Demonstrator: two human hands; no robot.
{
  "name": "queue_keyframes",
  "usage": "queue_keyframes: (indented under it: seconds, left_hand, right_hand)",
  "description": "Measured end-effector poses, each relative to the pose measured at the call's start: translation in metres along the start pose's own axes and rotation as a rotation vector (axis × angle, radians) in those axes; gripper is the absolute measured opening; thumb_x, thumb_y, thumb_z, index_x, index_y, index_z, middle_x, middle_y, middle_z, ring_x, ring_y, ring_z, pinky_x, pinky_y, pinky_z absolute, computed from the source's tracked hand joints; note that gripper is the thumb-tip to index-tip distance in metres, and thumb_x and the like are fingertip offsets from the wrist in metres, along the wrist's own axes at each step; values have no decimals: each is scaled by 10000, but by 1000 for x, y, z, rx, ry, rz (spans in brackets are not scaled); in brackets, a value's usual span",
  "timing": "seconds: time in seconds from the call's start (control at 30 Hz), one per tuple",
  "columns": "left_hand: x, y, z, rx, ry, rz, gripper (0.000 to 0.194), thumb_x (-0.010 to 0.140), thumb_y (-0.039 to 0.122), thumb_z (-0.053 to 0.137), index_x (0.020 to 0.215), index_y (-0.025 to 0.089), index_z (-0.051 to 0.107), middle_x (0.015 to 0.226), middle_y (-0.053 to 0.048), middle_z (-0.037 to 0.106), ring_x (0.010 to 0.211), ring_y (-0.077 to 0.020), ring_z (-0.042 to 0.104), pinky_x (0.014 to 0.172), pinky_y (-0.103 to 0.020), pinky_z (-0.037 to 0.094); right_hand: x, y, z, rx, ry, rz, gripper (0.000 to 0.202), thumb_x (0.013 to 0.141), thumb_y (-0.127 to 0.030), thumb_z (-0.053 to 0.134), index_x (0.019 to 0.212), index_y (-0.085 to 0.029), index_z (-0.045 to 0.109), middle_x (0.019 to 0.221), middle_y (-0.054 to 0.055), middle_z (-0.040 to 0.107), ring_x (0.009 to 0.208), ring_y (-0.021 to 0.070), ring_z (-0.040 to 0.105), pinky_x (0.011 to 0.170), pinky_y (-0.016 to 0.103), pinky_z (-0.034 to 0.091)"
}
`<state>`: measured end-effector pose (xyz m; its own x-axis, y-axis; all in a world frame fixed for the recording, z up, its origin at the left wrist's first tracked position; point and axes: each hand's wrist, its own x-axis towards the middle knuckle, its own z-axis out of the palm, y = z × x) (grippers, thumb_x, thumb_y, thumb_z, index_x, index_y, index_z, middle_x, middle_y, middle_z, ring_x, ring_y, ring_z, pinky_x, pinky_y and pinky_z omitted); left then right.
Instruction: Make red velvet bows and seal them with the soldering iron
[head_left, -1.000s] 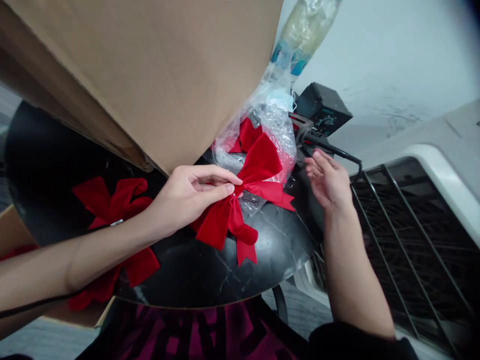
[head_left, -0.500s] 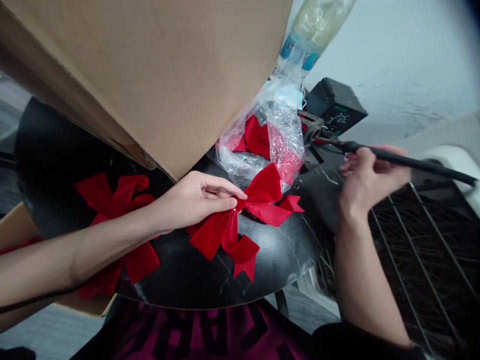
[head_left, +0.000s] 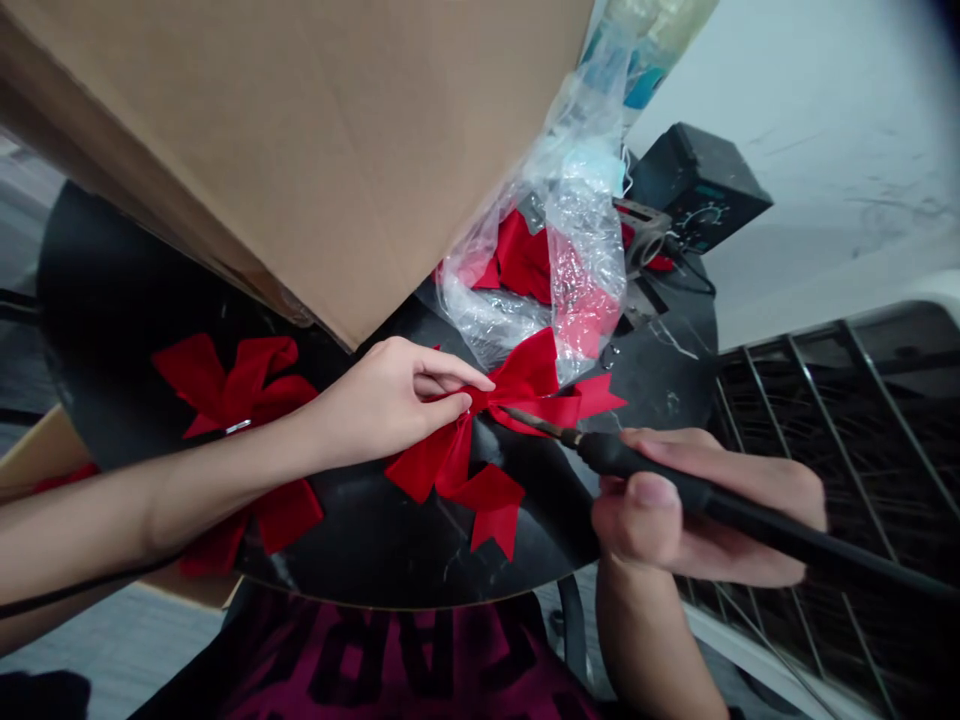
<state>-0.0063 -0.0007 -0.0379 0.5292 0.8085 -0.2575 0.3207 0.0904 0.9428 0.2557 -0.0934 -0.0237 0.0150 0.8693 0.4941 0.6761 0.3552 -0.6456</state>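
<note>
My left hand [head_left: 409, 400] pinches the middle of a red ribbon bow [head_left: 525, 370] between thumb and fingers, on the round black table [head_left: 352, 540]. The bow's loops and notched tails spread out around the knot. In my right hand [head_left: 712, 500] is a soldering iron [head_left: 622, 455], its black handle gripped and its metal tip reaching the bow just right of my left fingertips. Whether the tip touches the ribbon I cannot tell for certain. A second red bow [head_left: 217, 380] lies under my left forearm, partly hidden, with a small silvery piece at its centre.
A large cardboard box [head_left: 322, 160] fills the back left. Behind the bow sits a clear plastic bag [head_left: 577, 250] with red bows inside. Further right stand a metal iron holder [head_left: 649, 240] and a black control box [head_left: 697, 190] with a dial. A wire rack [head_left: 832, 420] borders the right side.
My right hand has brought the soldering iron from the holder, leftward and down, to the bow's middle. My left hand keeps its pinch on the bow. The view has shifted slightly.
</note>
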Motion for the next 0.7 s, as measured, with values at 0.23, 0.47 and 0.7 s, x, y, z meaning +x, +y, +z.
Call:
queue_keyframes:
  seconds: [0.23,0.47,0.7]
  left_hand:
    - [0,2,2,41,16,21,263,916,299,718,1130,214,845,981,-51,849,918,-244,820,868,-321,649]
    - [-1,3,3,37,9,34,259,913,283,720,1126,200,841,987,-53,852,919,-246,824,880,-323,653]
    - [1,3,2,11,3,24,254,907,276,734,1122,188,837,979,-57,853,915,-241,825,813,-292,655]
  right_hand:
    - [4,-12,50,-27,429,-251,97,808,-266,705,890,-262,756,655,26,700,479,209,660,415,347,531]
    - [3,-12,49,2,308,-203,217,765,-205,703,960,-292,740,671,8,723,518,217,687,420,341,506]
    - [6,-14,48,-11,248,-257,198,765,-187,697,949,-259,706,665,-10,722,551,179,700,469,299,529]
